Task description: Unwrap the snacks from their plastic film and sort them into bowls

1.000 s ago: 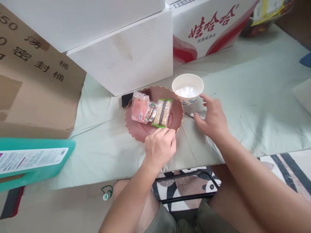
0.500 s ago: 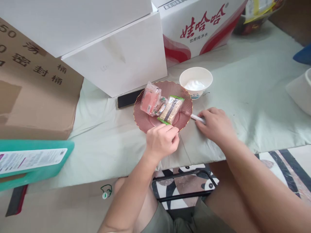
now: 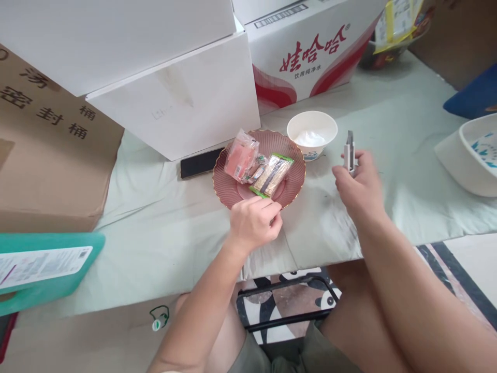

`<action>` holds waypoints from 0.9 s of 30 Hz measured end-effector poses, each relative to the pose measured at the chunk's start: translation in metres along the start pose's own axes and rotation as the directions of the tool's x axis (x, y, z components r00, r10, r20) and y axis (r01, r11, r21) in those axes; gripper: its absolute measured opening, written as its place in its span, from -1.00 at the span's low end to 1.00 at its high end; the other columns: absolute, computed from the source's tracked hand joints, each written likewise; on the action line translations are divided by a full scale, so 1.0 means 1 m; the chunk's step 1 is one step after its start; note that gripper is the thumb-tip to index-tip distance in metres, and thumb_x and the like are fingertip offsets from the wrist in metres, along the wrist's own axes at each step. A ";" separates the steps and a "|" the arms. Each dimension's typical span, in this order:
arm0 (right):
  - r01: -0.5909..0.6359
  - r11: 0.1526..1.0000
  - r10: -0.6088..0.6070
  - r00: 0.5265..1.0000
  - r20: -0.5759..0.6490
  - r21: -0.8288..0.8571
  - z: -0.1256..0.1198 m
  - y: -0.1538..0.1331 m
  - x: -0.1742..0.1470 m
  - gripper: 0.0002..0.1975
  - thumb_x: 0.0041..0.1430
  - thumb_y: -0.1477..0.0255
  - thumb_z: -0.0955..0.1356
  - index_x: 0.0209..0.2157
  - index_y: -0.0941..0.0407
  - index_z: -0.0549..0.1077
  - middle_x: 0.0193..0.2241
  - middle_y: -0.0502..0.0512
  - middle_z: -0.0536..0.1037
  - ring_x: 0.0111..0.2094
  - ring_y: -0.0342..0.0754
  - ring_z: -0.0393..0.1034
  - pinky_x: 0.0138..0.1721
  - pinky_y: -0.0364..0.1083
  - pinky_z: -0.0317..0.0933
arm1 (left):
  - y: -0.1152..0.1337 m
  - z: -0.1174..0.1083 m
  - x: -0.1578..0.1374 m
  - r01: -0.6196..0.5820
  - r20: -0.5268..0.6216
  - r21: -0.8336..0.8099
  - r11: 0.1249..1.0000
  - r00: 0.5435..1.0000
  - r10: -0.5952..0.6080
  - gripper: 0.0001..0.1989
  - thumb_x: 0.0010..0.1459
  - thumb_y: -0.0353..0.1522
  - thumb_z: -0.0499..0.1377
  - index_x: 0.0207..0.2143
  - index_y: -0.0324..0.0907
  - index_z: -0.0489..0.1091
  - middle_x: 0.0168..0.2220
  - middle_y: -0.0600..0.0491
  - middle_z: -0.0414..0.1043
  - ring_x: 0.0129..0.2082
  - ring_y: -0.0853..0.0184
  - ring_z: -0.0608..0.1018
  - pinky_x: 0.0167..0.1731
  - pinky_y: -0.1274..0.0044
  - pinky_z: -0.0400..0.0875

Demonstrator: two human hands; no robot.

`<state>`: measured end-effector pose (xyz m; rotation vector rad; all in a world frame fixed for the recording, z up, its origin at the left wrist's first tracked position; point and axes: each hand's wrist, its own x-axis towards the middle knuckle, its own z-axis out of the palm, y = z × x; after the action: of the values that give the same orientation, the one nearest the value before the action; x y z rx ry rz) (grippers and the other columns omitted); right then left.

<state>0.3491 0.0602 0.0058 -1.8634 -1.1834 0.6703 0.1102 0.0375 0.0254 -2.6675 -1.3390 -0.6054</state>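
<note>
My right hand [image 3: 361, 184] is closed round a white box cutter [image 3: 350, 157], its metal blade pointing up and away from me above the cloth. At the near rim of a pink ribbed plate with a gold edge [image 3: 297, 184], my left hand [image 3: 253, 223] is curled closed; whatever its fingers grip is hidden. Inside the plate lie a pink clear-wrapped packet [image 3: 241, 159], a small wrapped piece [image 3: 256, 172] and a grain-coloured bar in a green-edged wrapper [image 3: 271, 175]. Just behind the plate, to the right, stands a white paper bowl [image 3: 312, 129] with white stuff inside.
White boxes [image 3: 174, 98] and a red-and-white carton [image 3: 310, 62] line the back. A phone [image 3: 200, 162] lies left of the plate. A brown carton [image 3: 50, 150] and teal container [image 3: 50, 269] are on the left. A white tub [image 3: 466, 155] stands at right.
My right hand has lifted the box cutter from beside the plate and moved it right, turning its blade upward. My left hand stays at the plate's rim. The view has shifted slightly.
</note>
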 end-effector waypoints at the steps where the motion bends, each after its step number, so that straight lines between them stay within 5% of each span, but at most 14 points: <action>1: 0.007 1.000 -0.005 0.998 -0.060 0.029 0.006 -0.005 0.005 -0.63 0.13 0.30 0.32 0.00 -0.03 0.32 -0.51 -0.09 0.34 -0.53 -0.06 0.21 -0.45 -0.05 0.14 | 0.000 0.000 0.000 -0.006 -0.001 -0.001 1.000 1.000 0.006 -0.84 0.06 -0.41 0.18 -0.57 -0.14 0.40 -0.58 0.15 0.44 -0.53 0.38 0.43 -0.56 0.45 0.08; 4: 0.098 0.993 -0.091 0.990 -0.104 0.061 0.024 -0.019 0.017 -0.53 0.06 0.39 0.35 0.06 -0.03 0.35 -0.51 -0.09 0.39 -0.52 -0.05 0.24 -0.38 -0.01 0.17 | -0.001 -0.001 0.001 -0.020 0.001 -0.007 1.000 1.000 0.020 -0.84 0.06 -0.40 0.17 -0.57 -0.13 0.40 -0.59 0.15 0.44 -0.54 0.37 0.43 -0.56 0.44 0.09; 8: 0.122 0.988 -0.117 0.991 -0.056 0.090 0.032 -0.028 0.015 -0.77 0.07 0.41 0.32 -0.18 0.03 0.45 -0.47 -0.06 0.42 -0.44 -0.07 0.27 -0.33 -0.04 0.18 | -0.002 0.001 0.002 -0.026 -0.029 -0.048 0.999 0.999 0.025 -0.86 0.06 -0.36 0.17 -0.54 -0.11 0.45 -0.57 0.13 0.48 -0.53 0.36 0.45 -0.55 0.44 0.14; 14: 0.085 0.992 -0.066 0.981 -0.183 0.098 0.016 -0.027 0.001 -0.93 0.10 0.37 0.34 -0.44 0.03 0.36 -0.55 -0.08 0.29 -0.49 -0.10 0.16 -0.40 -0.07 0.11 | -0.005 -0.003 -0.002 -0.123 -0.349 -0.198 0.972 0.936 0.047 -0.92 0.07 -0.46 0.18 -0.40 -0.14 0.48 -0.43 0.08 0.58 -0.41 0.33 0.54 -0.33 0.45 0.38; 18: -0.007 0.959 0.067 0.978 -0.199 0.284 0.007 -0.023 -0.001 -0.88 0.09 0.33 0.34 -0.47 0.02 0.32 -0.57 -0.08 0.25 -0.54 -0.11 0.12 -0.49 -0.08 0.03 | -0.010 -0.014 -0.020 0.100 -0.447 -0.145 0.984 0.881 -0.155 -0.93 0.12 -0.47 0.22 -0.36 -0.14 0.47 -0.40 0.04 0.47 -0.36 0.32 0.51 -0.27 0.44 0.42; 21: -0.097 0.875 0.176 0.976 -0.125 0.475 0.006 -0.020 0.001 -0.84 0.10 0.29 0.33 -0.46 0.01 0.26 -0.57 -0.09 0.23 -0.60 -0.13 0.04 -0.57 -0.08 -0.08 | -0.014 -0.014 -0.031 0.215 -0.407 -0.178 0.960 0.873 -0.271 -0.98 0.13 -0.41 0.26 -0.35 -0.16 0.48 -0.42 0.07 0.37 -0.43 0.37 0.44 -0.38 0.50 0.39; 27: -0.078 0.848 0.177 0.974 -0.142 0.524 0.010 -0.009 0.005 -0.74 0.13 0.18 0.33 -0.43 -0.03 0.18 -0.56 -0.07 0.15 -0.60 -0.09 -0.02 -0.59 -0.06 -0.11 | -0.020 -0.003 -0.029 0.180 -0.292 -0.231 0.956 0.925 -0.244 -0.77 0.23 -0.25 0.28 -0.45 -0.16 0.50 -0.49 0.09 0.33 -0.45 0.39 0.42 -0.41 0.53 0.35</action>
<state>0.3392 0.0705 0.0083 -1.5087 -0.6716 0.7805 0.0778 0.0275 0.0154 -2.4346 -1.5496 -1.1990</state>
